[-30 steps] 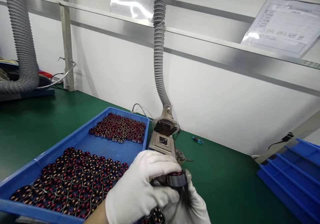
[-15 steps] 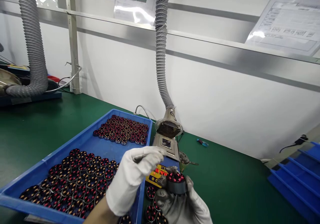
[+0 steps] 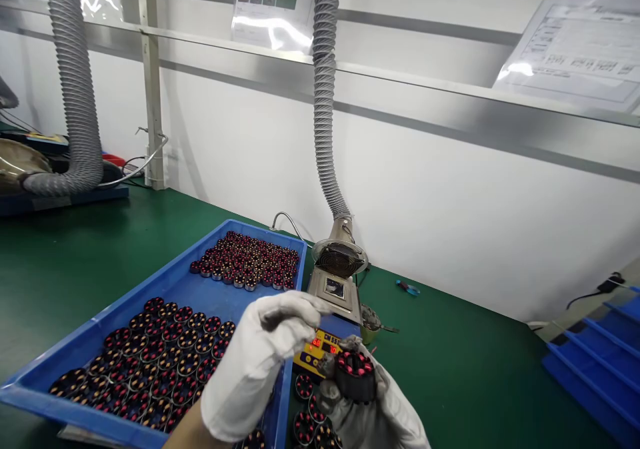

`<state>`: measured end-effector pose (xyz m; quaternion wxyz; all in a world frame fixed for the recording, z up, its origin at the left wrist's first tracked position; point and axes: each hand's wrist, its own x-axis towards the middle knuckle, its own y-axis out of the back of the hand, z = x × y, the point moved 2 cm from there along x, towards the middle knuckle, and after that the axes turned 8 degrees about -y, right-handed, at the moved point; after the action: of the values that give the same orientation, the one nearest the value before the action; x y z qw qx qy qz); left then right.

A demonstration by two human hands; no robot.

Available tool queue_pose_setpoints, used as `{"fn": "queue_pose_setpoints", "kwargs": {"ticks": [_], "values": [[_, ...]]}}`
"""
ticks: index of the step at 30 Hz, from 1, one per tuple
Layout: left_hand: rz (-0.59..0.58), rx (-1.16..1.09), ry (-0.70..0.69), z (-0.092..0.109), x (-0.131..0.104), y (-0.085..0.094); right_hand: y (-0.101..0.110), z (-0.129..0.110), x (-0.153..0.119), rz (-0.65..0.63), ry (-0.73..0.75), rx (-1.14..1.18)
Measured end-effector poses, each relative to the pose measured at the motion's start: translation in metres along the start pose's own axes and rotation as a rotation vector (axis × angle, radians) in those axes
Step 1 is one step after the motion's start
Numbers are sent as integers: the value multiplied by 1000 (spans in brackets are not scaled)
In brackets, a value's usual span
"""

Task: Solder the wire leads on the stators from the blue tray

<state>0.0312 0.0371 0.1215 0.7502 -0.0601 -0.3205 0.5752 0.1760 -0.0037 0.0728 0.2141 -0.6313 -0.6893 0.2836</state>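
My left hand (image 3: 263,359), in a white glove, is raised over the right side of the blue tray (image 3: 167,277). Its fingertips are pinched together, and whatever is in them is too small to make out. Lower and to the right, my right hand (image 3: 387,415), in a white glove stained grey, grips a round black motor part (image 3: 356,374) with red coils showing on its upper face. Fingers wrap both sides of it. Behind the hands, a solder pot (image 3: 334,289) stands beside a yellow control panel (image 3: 317,352) with lit red digits.
Two groups of similar coil parts (image 3: 170,355) fill much of the tray. Several more parts (image 3: 304,425) lie on the green table between tray and right hand. A fume hose (image 3: 325,95) hangs above the pot. Small cutters (image 3: 407,287) lie behind; blue bins (image 3: 600,362) stand right.
The motor part in my right hand is slightly lower and tilted more toward me. My left hand has shifted a little left, still pinched. The red digits have changed, and the view has moved slightly.
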Motion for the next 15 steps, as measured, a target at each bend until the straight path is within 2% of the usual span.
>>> {"fn": "queue_pose_setpoints", "kwargs": {"ticks": [1,3,5,6,9,11,13,15], "values": [[-14,41,17,1,1,1,-2,-1,-1,-28,-24,5],[-152,151,83,2,1,-1,-4,-4,-3,-35,-21,3],[-302,194,114,0,0,-6,-3,-6,-2,23,44,-40],[-333,193,81,-1,-1,-9,-2,-6,-1,54,79,-67],[-292,148,-95,1,-5,-11,-1,-4,5,129,169,-133],[-208,128,-162,4,-6,-8,-2,-2,7,188,267,-176],[-94,143,-128,6,-4,-3,-5,0,5,266,433,-244],[-85,161,-32,5,1,-3,-11,3,1,356,653,-337]]}}
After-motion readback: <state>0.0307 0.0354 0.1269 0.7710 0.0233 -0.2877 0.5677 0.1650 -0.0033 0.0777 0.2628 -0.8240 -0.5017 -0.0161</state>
